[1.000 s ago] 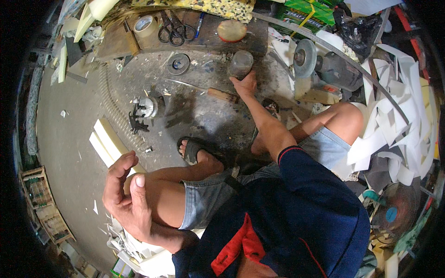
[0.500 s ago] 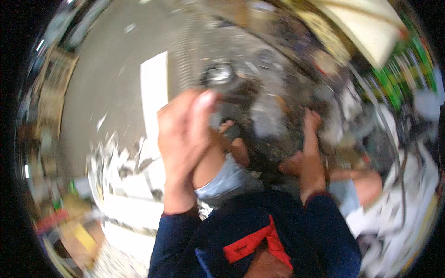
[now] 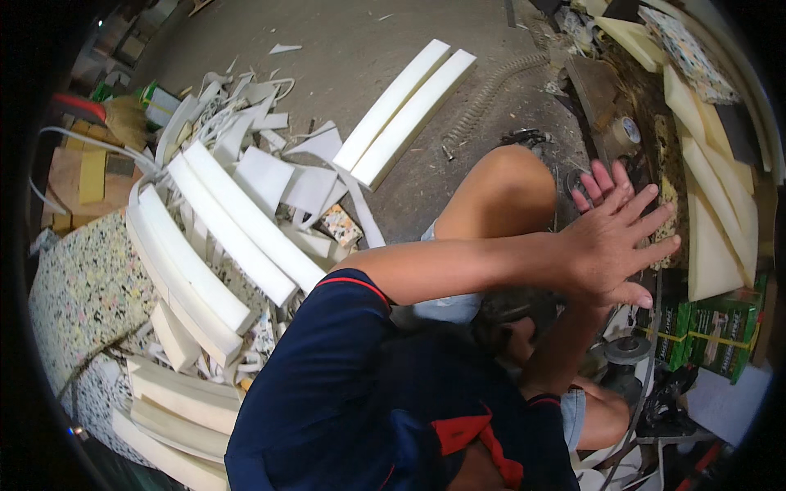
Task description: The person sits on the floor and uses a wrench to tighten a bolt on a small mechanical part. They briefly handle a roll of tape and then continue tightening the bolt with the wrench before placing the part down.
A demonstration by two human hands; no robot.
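Observation:
My left hand point(image 3: 610, 245) reaches across to the right, its fingers spread and nothing in it. Behind it, partly hidden, is my right hand point(image 3: 602, 184); its fingertips show stretched out past the left hand, and I see nothing held. The two hands overlap, but whether the palms touch I cannot tell. Nearest to them are a roll of tape point(image 3: 626, 133) and several cream foam sheets point(image 3: 712, 188) at the right. Two white foam strips point(image 3: 401, 114) lie side by side on the floor ahead of my bare knee point(image 3: 512, 188).
More long foam strips point(image 3: 196, 262) lie at the left over white scraps point(image 3: 262, 176) and a speckled foam block point(image 3: 82, 286). A coiled hose point(image 3: 495, 94) crosses the floor. Green packages point(image 3: 720, 331) and a grey round part point(image 3: 628, 350) sit at the right.
The view has swung, bringing the foam strips at the left into sight. My left hand has moved right, from over my left knee to in front of my right hand, and its fingers have spread.

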